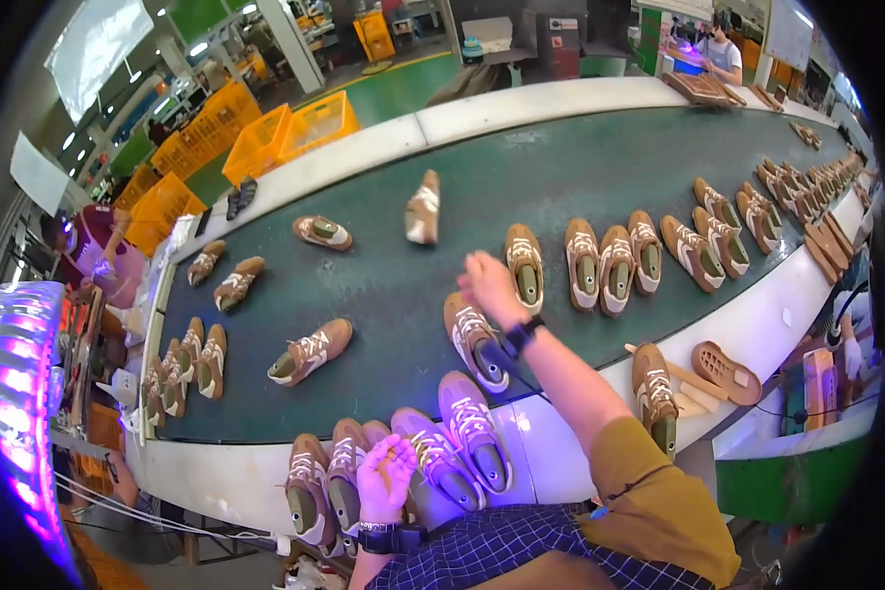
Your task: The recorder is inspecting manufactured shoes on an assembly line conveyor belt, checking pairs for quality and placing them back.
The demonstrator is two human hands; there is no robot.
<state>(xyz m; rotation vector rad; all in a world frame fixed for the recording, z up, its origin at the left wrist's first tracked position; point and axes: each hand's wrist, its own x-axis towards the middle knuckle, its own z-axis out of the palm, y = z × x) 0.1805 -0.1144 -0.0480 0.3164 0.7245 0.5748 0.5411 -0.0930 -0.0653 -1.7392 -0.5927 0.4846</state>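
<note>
My right hand reaches over the green belt, fingers stretched and nothing in them. Under its wrist lies a tan sneaker; another sneaker sits just right of the fingers. Farther out, a sneaker looks smeared by motion, apart from the hand. My left hand is palm up at the near ledge, fingers loosely curled and holding nothing visible. To its left stand brown sneakers, and to its right is a pair of sneakers tinted purple by the light. Both wrists wear dark bands.
Several sneakers line the belt on the right; others lie scattered at left. On the near ledge are a sneaker and a loose sole. A glowing purple lamp stands at left. Yellow crates and co-workers are beyond.
</note>
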